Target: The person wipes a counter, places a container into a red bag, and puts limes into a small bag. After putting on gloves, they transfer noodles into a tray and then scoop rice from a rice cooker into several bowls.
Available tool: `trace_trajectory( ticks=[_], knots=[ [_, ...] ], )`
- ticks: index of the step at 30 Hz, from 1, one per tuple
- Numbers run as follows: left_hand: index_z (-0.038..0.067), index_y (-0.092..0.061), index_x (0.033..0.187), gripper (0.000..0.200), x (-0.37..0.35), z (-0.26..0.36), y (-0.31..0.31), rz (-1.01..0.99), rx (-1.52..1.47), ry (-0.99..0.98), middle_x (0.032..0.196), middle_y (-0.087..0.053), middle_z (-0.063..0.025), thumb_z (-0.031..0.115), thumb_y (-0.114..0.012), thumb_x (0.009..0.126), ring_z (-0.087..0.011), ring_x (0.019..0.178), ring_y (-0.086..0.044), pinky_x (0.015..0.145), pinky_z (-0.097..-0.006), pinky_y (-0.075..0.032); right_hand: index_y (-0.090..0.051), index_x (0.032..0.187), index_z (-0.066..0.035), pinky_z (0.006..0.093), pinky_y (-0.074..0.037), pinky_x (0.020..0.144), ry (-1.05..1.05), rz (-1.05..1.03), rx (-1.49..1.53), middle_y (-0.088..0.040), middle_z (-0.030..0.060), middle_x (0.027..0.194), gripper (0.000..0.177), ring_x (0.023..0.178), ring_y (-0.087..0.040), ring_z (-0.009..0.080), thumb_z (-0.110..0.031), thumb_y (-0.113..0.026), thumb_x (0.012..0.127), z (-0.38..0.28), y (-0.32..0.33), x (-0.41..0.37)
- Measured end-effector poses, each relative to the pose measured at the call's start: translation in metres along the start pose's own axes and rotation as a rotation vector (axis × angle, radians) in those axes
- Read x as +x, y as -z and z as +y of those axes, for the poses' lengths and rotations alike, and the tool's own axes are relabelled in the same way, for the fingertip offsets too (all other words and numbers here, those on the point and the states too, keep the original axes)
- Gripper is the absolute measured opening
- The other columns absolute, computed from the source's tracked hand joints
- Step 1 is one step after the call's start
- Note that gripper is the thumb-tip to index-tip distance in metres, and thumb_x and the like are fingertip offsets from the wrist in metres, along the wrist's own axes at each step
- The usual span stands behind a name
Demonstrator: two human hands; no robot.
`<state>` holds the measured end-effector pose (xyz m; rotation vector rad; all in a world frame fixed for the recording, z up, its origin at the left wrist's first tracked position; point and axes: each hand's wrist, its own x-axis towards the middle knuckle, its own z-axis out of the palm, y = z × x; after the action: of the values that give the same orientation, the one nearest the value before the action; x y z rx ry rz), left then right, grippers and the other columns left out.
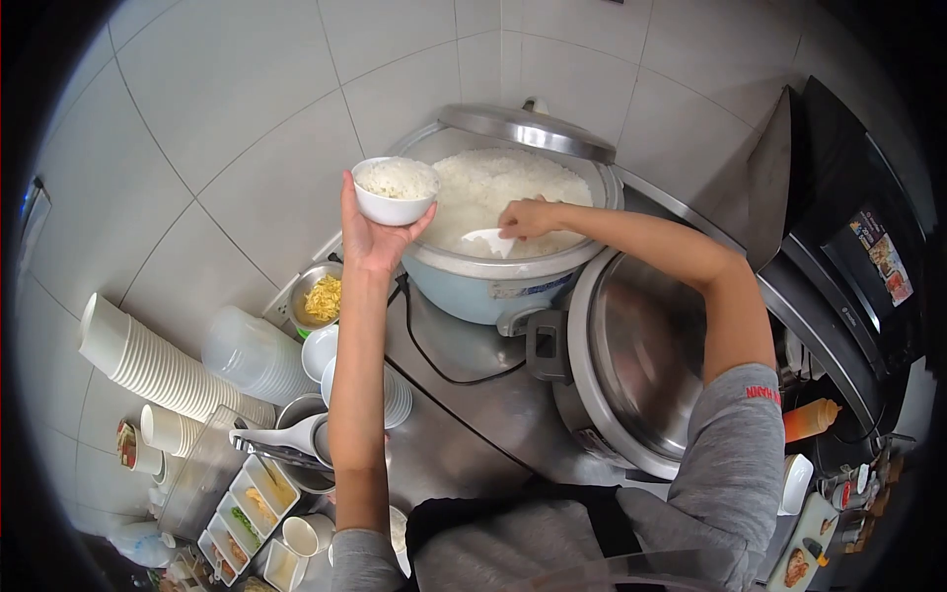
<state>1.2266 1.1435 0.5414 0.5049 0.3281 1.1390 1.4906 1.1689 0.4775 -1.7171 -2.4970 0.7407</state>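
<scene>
My left hand (372, 235) holds up a small white bowl (395, 205) filled with white rice, just left of a large open rice cooker (493, 281). The cooker is full of cooked white rice (513, 183). My right hand (530, 218) reaches into the pot and grips a white rice paddle (490, 241), whose blade rests in the rice near the front rim.
The cooker's lid (641, 360) hangs open to the right. A black cord (444, 370) runs across the steel counter (464, 434). At left lie stacked paper cups (158, 370), clear lids (247, 350), stacked white bowls (395, 395) and topping trays (247, 508). An orange bottle (811, 419) stands far right.
</scene>
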Motion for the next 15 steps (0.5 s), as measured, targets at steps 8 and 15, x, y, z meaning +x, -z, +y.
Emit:
trace_trajectory(
  ticks=[8,15],
  knots=[
    [0.01,-0.032,0.13,0.065,-0.003,-0.01,0.005,-0.007,0.173,0.033,0.131,-0.038,-0.0167,0.055,-0.046,0.085,-0.0375,0.12,-0.039,0.092,-0.0578,-0.037,-0.063,0.086,0.002,0.0261,-0.046,0.06,-0.145,0.082,0.364,-0.06,0.0071,0.074,0.019,0.067,-0.057,0.0141,-0.015,-0.055,0.086,0.008,0.06,-0.017],
    [0.011,-0.033,0.131,0.067,0.027,-0.04,-0.007,0.059,0.08,0.016,0.133,-0.037,-0.0157,0.057,-0.046,0.084,-0.0365,0.121,-0.038,0.094,-0.0586,-0.033,-0.055,0.106,0.006,0.037,-0.045,0.069,0.189,0.666,0.173,-0.056,0.0167,0.083,0.029,0.074,-0.055,0.0289,0.001,-0.056,0.077,-0.063,0.041,-0.036]
  ],
)
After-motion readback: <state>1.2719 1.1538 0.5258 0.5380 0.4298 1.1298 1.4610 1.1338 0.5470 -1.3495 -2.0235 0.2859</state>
